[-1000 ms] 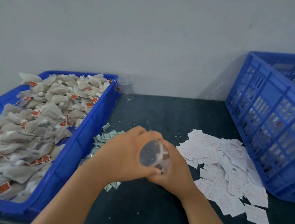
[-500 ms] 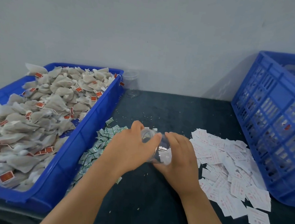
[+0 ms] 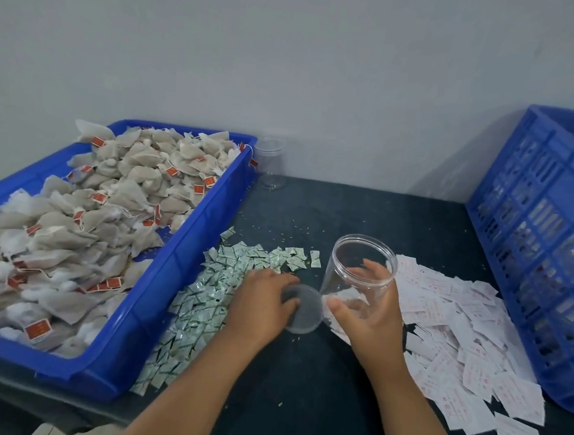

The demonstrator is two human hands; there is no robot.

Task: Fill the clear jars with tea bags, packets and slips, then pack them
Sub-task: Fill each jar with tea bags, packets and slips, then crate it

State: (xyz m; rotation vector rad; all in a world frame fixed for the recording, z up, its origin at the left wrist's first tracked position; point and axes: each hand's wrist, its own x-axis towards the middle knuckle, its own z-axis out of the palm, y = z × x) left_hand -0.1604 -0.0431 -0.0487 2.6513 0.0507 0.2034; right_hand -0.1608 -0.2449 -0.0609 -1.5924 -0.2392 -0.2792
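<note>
My right hand (image 3: 369,314) grips a clear jar (image 3: 354,257) that stands upright with its mouth open, on the dark table. My left hand (image 3: 261,306) holds the jar's clear lid (image 3: 304,313) just left of the jar's base, over the green-white packets (image 3: 218,291). Tea bags with red tags (image 3: 82,222) fill a blue tray (image 3: 155,296) at the left. White slips (image 3: 468,341) lie in a heap to the right of the jar, with one or two beneath it.
A second clear jar (image 3: 271,163) stands by the wall behind the tray. A tall blue crate (image 3: 545,234) occupies the right side. Small crumbs dot the dark table (image 3: 299,390).
Both hands held the jar on its side with the lid on. Now the lid is off in my left hand and the jar stands upright in my right hand.
</note>
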